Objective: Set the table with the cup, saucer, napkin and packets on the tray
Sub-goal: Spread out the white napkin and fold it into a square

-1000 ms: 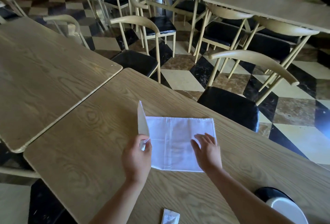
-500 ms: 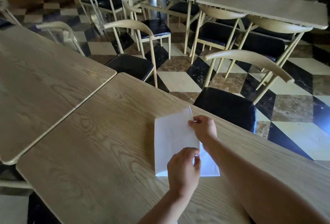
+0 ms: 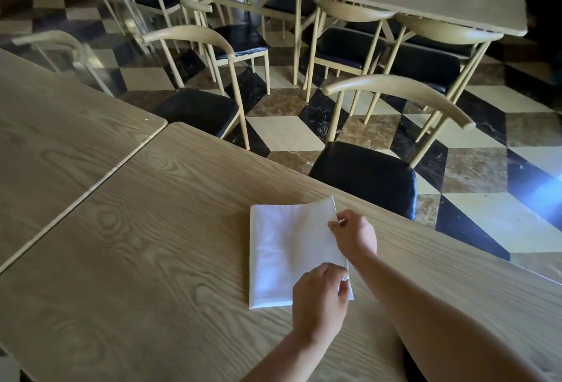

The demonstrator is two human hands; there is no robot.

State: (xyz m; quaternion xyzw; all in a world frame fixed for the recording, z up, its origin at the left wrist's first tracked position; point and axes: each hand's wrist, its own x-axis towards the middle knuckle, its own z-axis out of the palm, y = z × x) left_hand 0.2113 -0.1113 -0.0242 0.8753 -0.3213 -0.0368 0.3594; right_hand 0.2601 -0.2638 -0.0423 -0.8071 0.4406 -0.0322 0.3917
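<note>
A white cloth napkin [image 3: 286, 253] lies folded in half on the light wooden table [image 3: 146, 275]. My left hand [image 3: 319, 299] pinches the napkin's near right corner. My right hand [image 3: 354, 234] pinches its far right corner, and that corner is lifted a little off the table. The cup, saucer, packets and tray are not in view.
A second table [image 3: 60, 150] butts against this one on the left. Chairs with black seats [image 3: 365, 177] stand along the far edge, with more tables and chairs behind on a checkered floor. A dark object edge [image 3: 410, 363] shows under my right forearm.
The napkin lay open a second ago with its left flap raised. That flap has been folded over to the right, and both hands now hold the right edge, pressing it flatter.
</note>
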